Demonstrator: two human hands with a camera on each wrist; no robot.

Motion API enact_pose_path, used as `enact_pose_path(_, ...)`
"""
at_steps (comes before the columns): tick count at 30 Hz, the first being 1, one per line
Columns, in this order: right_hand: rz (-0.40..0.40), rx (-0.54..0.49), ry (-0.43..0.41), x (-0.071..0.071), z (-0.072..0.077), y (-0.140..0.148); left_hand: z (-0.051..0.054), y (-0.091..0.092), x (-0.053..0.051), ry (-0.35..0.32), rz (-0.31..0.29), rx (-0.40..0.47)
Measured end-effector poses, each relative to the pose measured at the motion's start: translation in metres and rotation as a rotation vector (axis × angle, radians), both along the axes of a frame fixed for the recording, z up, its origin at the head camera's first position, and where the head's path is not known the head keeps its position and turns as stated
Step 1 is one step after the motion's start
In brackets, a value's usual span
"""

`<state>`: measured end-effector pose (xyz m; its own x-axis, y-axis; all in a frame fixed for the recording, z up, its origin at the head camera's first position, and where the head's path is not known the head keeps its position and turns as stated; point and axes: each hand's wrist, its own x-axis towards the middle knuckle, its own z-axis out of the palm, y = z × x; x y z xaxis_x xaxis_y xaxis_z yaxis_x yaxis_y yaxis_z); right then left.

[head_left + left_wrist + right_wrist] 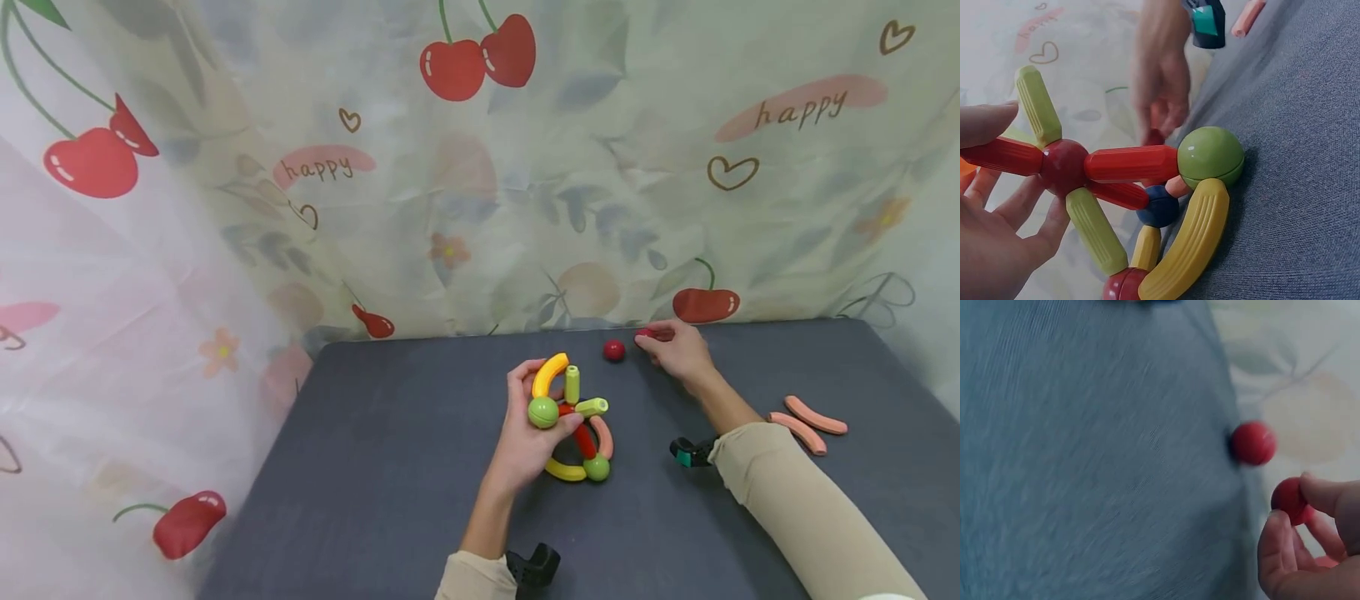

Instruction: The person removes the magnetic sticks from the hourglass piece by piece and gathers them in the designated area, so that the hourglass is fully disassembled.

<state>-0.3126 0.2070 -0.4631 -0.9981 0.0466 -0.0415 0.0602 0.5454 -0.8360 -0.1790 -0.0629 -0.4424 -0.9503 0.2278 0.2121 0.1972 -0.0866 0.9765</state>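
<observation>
At five o'clock in the head view: a part-built rod-and-ball model [585, 442], gripped by the left hand [523, 429].
Its thumb and fingers clasp the upper part; the right hand [681, 352], at one o'clock from the model, pinches a red ball [1288, 499]. Several rods [1132, 164] and balls [1210, 153] (a navy ball [1159, 206] among them) are already joined; a loose red ball [614, 351] nearby and two pink rods [799, 432] at three o'clock lie separate, so assembly seems partway along.
</observation>
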Motion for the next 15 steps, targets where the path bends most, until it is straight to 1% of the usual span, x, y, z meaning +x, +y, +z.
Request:
enact_pose_path(2,-0.007,0.057,-0.002,-0.003,-0.007,0.007,0.001,0.001,0.001,-0.007,0.008,-0.007)
enact_pose_path(4,0.001,0.104,-0.008,-0.003,-0.011,0.010,0.001,0.001,0.001,-0.014,0.013,-0.015)
enact_pose_path(6,0.023,0.152,-0.010,-0.002,-0.011,0.012,0.001,0.001,0.002,-0.019,0.017,-0.021)
enact_pose_path(8,0.046,0.184,0.007,0.001,-0.007,0.010,0.001,0.001,0.002,-0.026,0.021,-0.027)
enact_pose_path(11,0.080,0.208,0.038,0.009,0.011,0.000,0.000,0.001,0.003,-0.036,0.030,-0.029)
enact_pose_path(13,0.118,0.182,0.057,0.017,0.028,-0.011,0.000,0.001,0.002,-0.033,0.030,-0.025)
enact_pose_path(15,0.178,0.130,0.069,0.029,0.049,-0.025,0.000,0.001,0.001,-0.021,0.026,-0.015)
